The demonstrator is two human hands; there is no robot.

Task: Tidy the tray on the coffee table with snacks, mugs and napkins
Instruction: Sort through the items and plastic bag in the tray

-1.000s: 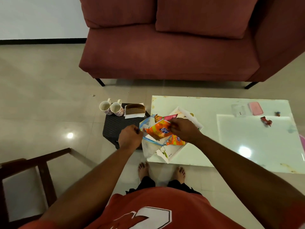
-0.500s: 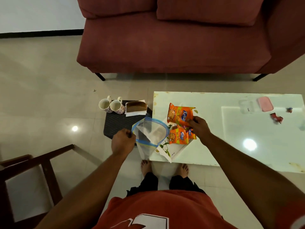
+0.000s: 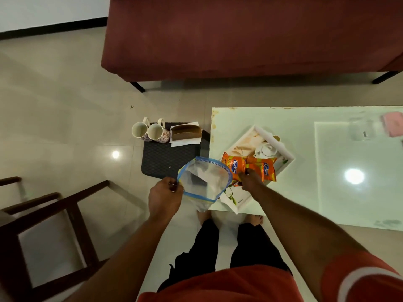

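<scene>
- Nearest, the person stands on a pale tiled floor (image 3: 65, 101) in a red shirt and dark trousers, bare feet at the near edge of the counter (image 3: 327, 188).
- To the left a dark wooden chair (image 3: 43, 216) stands on the tiles.
- The left hand (image 3: 164, 196) is closed in a pinch on the blue-edged rim of a clear zip bag (image 3: 204, 182), which it holds up with the mouth gaping wide; the bag looks empty, though its see-through sides make that hard to judge.
- The right hand (image 3: 250, 182) is curled over the near end of an orange snack packet (image 3: 233, 167), fingers closed on it, just beside the bag's mouth.
- A second orange packet (image 3: 265, 168) lies touching the first, both at the near side of a white tray (image 3: 287, 159) set askew at the counter's left end.
- Deeper in the tray sit a small white teapot (image 3: 266, 150) and some pale cloth or napkins (image 3: 250, 140).
- The counter is glossy white and reflects a ceiling light; at its far right lie a clear container (image 3: 362, 129) and a pink object (image 3: 392, 124), both blurred.
- Left of the counter a low black stool (image 3: 168, 160) carries a brown napkin holder (image 3: 185, 131) resting on white napkins, and two floral mugs (image 3: 150, 131), touching, upright, both empty.
- Farthest, a dark red sofa (image 3: 239, 35) on black legs, with a white wall behind.
</scene>
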